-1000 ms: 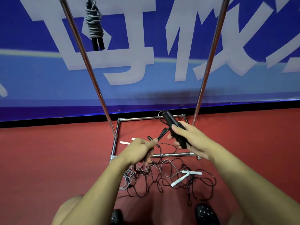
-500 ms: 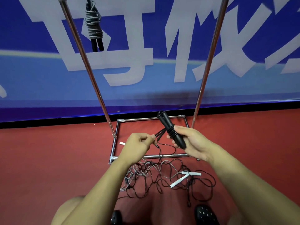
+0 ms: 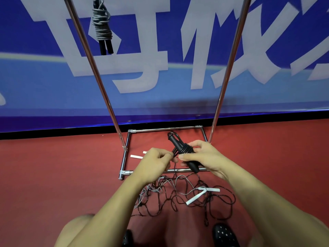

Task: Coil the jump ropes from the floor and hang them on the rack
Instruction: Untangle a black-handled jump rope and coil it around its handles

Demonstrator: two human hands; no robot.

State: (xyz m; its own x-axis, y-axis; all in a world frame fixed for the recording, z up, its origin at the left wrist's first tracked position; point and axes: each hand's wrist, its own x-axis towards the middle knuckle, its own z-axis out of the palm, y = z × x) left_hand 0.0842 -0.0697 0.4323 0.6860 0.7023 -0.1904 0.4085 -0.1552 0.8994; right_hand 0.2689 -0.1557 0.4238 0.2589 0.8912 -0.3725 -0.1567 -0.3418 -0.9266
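We looked down on a red floor (image 3: pixel 53 175) that ran back to a black strip under a blue banner (image 3: pixel 35 90) with large pale characters. A chrome rack (image 3: pixel 99 81) stood on that floor against the banner, two poles rising from a rectangular base. High beside the rack's left pole hung a coiled grey rope with black handles (image 3: pixel 101 27). Inside the rack's base, at its left side, lay white handles (image 3: pixel 136 156). Above the rack's front bar our left hand (image 3: pixel 154 164) was curled, pinching the black cord, and just beside it our right hand (image 3: pixel 203 155) gripped the black jump rope handles (image 3: pixel 183 150), tilted, with cord wound round them. In front of the rack's front bar lay a tangle of black and grey ropes (image 3: pixel 178 196) with two more white handles (image 3: pixel 203 194), and nearer us black shoes (image 3: pixel 224 234).
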